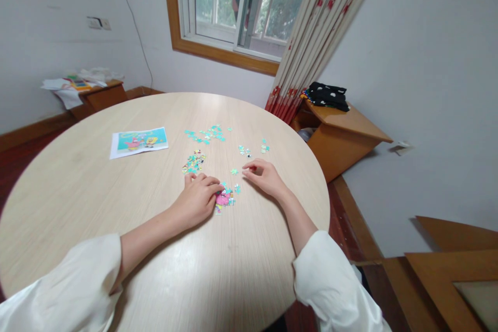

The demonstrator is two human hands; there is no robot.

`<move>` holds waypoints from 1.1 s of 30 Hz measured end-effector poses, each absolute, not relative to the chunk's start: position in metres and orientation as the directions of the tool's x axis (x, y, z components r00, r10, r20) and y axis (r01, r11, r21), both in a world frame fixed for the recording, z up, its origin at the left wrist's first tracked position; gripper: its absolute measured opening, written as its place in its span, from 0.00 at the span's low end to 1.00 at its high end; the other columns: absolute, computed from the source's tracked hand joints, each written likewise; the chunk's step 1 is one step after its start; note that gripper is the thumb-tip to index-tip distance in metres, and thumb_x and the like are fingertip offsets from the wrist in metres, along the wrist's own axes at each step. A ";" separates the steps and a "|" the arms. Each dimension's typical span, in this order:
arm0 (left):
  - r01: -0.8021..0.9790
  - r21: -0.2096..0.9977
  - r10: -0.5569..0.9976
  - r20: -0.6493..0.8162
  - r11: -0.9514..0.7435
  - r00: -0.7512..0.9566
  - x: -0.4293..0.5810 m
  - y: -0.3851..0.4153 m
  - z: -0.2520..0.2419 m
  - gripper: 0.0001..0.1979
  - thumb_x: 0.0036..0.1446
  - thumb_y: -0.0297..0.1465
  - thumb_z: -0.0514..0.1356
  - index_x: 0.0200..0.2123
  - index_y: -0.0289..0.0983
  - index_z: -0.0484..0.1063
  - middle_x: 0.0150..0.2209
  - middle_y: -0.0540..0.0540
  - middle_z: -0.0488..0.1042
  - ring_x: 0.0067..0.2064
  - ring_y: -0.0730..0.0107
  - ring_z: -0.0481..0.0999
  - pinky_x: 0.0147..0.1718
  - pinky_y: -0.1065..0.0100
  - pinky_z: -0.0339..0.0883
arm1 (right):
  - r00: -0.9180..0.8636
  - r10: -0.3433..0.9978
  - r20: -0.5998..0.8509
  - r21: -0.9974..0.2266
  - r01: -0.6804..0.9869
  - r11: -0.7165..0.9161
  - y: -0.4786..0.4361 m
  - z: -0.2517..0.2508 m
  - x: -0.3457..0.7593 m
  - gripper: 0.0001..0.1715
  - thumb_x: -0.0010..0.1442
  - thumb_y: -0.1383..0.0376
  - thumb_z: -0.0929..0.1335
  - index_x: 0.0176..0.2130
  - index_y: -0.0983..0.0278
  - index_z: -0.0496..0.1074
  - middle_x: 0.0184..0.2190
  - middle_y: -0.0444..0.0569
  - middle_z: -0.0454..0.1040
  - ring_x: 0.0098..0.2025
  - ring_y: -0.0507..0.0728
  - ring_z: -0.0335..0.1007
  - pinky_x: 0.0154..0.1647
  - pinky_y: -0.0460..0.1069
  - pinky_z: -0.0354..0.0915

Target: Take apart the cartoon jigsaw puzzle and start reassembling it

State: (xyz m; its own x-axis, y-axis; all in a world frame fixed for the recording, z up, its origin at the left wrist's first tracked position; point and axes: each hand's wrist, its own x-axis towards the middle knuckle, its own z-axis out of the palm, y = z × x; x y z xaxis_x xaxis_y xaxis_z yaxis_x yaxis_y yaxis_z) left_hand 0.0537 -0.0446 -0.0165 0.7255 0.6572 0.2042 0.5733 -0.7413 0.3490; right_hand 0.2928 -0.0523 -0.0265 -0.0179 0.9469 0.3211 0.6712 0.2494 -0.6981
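My left hand (pixel 199 198) lies palm down on the table, its fingertips touching the left edge of a partly joined puzzle section (pixel 223 197) with a pink figure in it. Its fingers are bent a little and spread, with nothing seen in them. Just right of a loose light green puzzle piece (pixel 234 171), my right hand (pixel 265 177) hovers with thumb and fingers apart, holding nothing that I can see. A small turquoise piece (pixel 237 188) lies beside the joined section. A pile of mixed pieces (pixel 193 162) sits beyond my left hand.
A printed reference picture (pixel 142 141) lies on the round wooden table (pixel 167 280). Turquoise pieces (pixel 206 134) are spread farther back, with small groups of pieces (pixel 265 146) to the right. Wooden cabinets stand behind the table on both sides, under a window and curtain (pixel 311 26).
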 end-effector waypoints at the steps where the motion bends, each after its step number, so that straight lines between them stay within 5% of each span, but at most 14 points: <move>1: 0.571 0.352 0.657 0.209 -0.742 0.725 0.054 -0.044 -0.017 0.19 0.58 0.23 0.48 0.42 0.39 0.76 0.46 0.43 0.77 0.47 0.57 0.68 0.46 0.50 0.50 | 0.072 0.927 0.367 -0.677 0.704 0.213 -0.048 -0.030 0.297 0.07 0.57 0.66 0.67 0.35 0.63 0.76 0.33 0.49 0.74 0.36 0.55 0.67 0.42 0.52 0.62; 5: 0.569 0.360 0.660 0.218 -0.739 0.719 0.054 -0.044 -0.018 0.18 0.58 0.23 0.48 0.41 0.39 0.76 0.45 0.43 0.77 0.47 0.57 0.68 0.46 0.50 0.50 | 0.285 0.880 0.379 -0.536 0.843 -0.043 -0.038 -0.040 0.306 0.17 0.60 0.67 0.62 0.45 0.61 0.75 0.43 0.54 0.73 0.47 0.61 0.65 0.49 0.59 0.59; 11: 0.578 0.349 0.663 0.213 -0.737 0.717 0.054 -0.044 -0.016 0.18 0.57 0.23 0.48 0.41 0.38 0.76 0.46 0.43 0.77 0.47 0.56 0.68 0.46 0.50 0.49 | 0.167 0.942 0.291 -0.348 0.936 -0.058 -0.039 -0.043 0.300 0.22 0.64 0.63 0.60 0.54 0.57 0.70 0.54 0.54 0.67 0.57 0.63 0.58 0.55 0.61 0.51; 23: 0.571 0.356 0.662 0.227 -0.739 0.715 0.054 -0.044 -0.018 0.18 0.57 0.23 0.48 0.41 0.38 0.76 0.45 0.43 0.77 0.47 0.56 0.68 0.46 0.51 0.49 | 0.078 0.954 0.289 -0.425 0.904 0.055 -0.040 -0.042 0.300 0.19 0.63 0.64 0.60 0.50 0.59 0.73 0.56 0.53 0.69 0.58 0.61 0.61 0.56 0.61 0.50; 33: 0.573 0.356 0.663 0.224 -0.738 0.714 0.054 -0.043 -0.019 0.18 0.57 0.23 0.48 0.41 0.39 0.76 0.45 0.43 0.77 0.46 0.57 0.68 0.46 0.51 0.48 | 0.323 0.871 0.370 -0.504 0.857 -0.103 -0.036 -0.042 0.307 0.22 0.60 0.70 0.57 0.49 0.64 0.72 0.54 0.57 0.69 0.56 0.62 0.62 0.55 0.60 0.55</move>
